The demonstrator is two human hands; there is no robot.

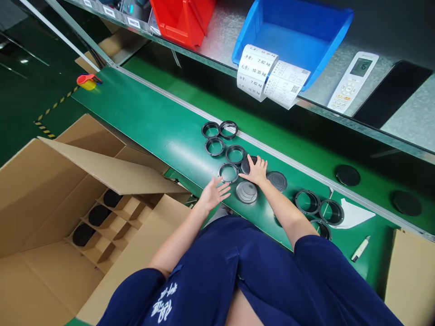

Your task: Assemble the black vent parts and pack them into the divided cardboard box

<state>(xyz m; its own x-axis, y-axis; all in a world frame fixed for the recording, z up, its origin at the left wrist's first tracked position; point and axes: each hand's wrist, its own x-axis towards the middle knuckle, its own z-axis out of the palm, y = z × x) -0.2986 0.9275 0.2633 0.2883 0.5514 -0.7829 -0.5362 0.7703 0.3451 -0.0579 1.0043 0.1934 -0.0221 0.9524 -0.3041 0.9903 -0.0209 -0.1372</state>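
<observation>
My right hand [257, 172] reaches over a round black vent disc [247, 165] on the green bench, its fingers around the edge and partly hiding it. My left hand [214, 194] is open, palm turned up and fingers spread, holding nothing. Just beyond its fingers lies a black ring [228, 180]. Another ring [235, 161] sits left of the disc under my right hand, with several more farther back. A grey louvred vent disc [246, 192] lies between my hands, and a second disc [277, 181] rests beside my right wrist.
An open cardboard box [37, 280] with dividers and black round pieces stands at left. Deeper black rings [306, 213], a white sheet [353, 213] and a cutter knife [360, 249] are at right. The shelf above holds a blue bin [288, 45], red bin [180, 22] and remote control [353, 83].
</observation>
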